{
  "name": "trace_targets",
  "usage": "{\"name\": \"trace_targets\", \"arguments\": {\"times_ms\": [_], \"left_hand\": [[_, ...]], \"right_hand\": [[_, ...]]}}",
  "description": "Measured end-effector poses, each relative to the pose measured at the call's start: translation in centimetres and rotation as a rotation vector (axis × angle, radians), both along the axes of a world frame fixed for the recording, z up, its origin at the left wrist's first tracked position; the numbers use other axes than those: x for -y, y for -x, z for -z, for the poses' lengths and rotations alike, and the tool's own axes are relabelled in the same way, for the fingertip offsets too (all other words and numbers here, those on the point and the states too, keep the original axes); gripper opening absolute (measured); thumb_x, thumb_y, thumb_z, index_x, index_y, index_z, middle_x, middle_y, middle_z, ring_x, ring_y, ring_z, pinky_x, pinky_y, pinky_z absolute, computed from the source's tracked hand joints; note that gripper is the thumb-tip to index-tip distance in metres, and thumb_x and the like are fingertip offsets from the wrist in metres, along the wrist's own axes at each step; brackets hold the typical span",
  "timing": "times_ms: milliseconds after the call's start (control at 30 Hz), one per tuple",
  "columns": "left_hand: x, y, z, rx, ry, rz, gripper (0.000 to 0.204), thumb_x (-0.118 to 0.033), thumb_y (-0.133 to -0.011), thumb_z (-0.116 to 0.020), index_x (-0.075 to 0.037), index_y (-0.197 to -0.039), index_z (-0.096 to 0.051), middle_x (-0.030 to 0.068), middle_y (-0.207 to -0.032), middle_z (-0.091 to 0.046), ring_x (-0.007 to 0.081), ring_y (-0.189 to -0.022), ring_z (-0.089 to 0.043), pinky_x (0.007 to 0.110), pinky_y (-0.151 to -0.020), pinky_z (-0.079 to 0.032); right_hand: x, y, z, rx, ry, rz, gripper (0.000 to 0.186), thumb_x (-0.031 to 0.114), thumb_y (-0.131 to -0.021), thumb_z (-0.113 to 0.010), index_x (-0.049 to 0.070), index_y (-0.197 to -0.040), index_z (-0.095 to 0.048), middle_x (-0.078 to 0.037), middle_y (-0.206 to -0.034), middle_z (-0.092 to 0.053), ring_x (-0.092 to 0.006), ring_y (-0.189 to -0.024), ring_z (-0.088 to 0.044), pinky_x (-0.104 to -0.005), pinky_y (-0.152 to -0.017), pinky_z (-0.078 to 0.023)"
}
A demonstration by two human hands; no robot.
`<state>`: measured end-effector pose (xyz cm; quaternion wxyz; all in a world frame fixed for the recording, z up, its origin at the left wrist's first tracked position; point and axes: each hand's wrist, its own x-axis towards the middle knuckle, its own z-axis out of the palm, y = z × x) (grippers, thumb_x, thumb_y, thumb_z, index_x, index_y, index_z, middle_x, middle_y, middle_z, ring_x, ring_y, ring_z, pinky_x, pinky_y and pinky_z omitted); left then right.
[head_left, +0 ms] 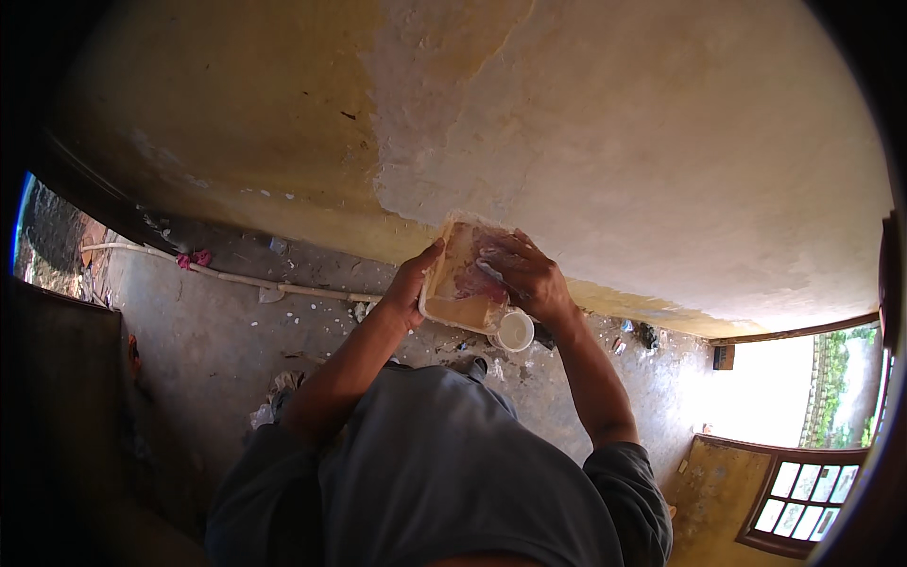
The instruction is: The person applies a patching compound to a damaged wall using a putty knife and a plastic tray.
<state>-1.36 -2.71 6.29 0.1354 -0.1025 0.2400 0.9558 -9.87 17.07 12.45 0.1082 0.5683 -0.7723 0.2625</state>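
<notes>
A shallow rectangular tub of pale, see-through plastic is tilted in front of the wall, with murky, brownish wet matter inside. My left hand grips its left side, thumb up along the rim. Over the tub's right half, my right hand curls its whitish, wet-looking fingers onto a reddish thing, soft or flat, whose kind I cannot make out. Part of that thing is hidden under the fingers. Just below the tub's lower right corner shows a round white bucket.
The wall ahead has a pale smoothed area beside older yellow paint. A long pale pole with a pink cloth lies on the grey floor, among scattered white flakes and debris. A bright doorway and a paned window are at right.
</notes>
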Motion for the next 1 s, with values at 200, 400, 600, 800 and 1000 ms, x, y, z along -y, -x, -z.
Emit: {"name": "trace_targets", "arguments": {"times_ms": [200,400,600,800,1000], "left_hand": [[1.9,0.2,-0.1,0.058,0.065,-0.116,0.057,-0.041,-0.091,-0.06,-0.002,-0.13,-0.048,0.0143,-0.119,-0.059,0.0256,-0.108,-0.061,0.041,-0.09,-0.052],[4.6,-0.2,-0.7,0.049,0.1,-0.279,0.058,-0.042,-0.089,-0.062,-0.003,-0.13,-0.049,0.0126,-0.12,-0.06,0.0253,-0.109,-0.06,0.041,-0.092,-0.05],[8.5,-2.5,0.0,0.024,0.136,-0.47,0.061,-0.043,-0.089,-0.061,-0.004,-0.133,-0.047,0.012,-0.124,-0.058,0.0255,-0.113,-0.057,0.041,-0.097,-0.046],[9.6,-5.6,2.4,0.061,0.082,-0.541,0.057,-0.041,-0.092,-0.057,-0.004,-0.134,-0.046,0.0118,-0.126,-0.057,0.0254,-0.115,-0.056,0.041,-0.098,-0.045],[9.4,-7.9,3.8,0.133,0.033,-0.514,0.051,-0.038,-0.094,-0.053,-0.005,-0.133,-0.047,0.012,-0.127,-0.056,0.0264,-0.115,-0.056,0.041,-0.098,-0.046]], "right_hand": [[-1.2,-1.0,0.2,-0.306,0.152,0.212,0.033,0.006,-0.067,-0.07,0.012,-0.099,-0.073,-0.005,-0.104,-0.069,-0.028,-0.107,-0.062,-0.0494,-0.093,-0.048],[-0.2,-1.5,3.4,-0.506,0.157,0.434,0.033,0.008,-0.066,-0.068,0.009,-0.099,-0.07,-0.005,-0.106,-0.058,-0.0253,-0.093,-0.059,-0.0415,-0.076,-0.048],[5.7,3.1,4.8,-0.463,0.096,0.463,0.032,0.003,-0.073,-0.065,0.011,-0.103,-0.069,-0.006,-0.096,-0.058,-0.0243,-0.085,-0.059,-0.0393,-0.07,-0.048],[7.9,7.6,0.6,-0.53,-0.112,0.499,0.019,0.005,-0.076,-0.06,0.008,-0.094,-0.065,-0.009,-0.092,-0.059,-0.0253,-0.085,-0.06,-0.0418,-0.068,-0.051],[6.2,9.2,-20.8,-0.552,0.174,0.489,0.019,0.015,-0.09,-0.057,0.015,-0.106,-0.069,-0.008,-0.087,-0.065,-0.0294,-0.078,-0.062,-0.0378,-0.071,-0.052]]}}
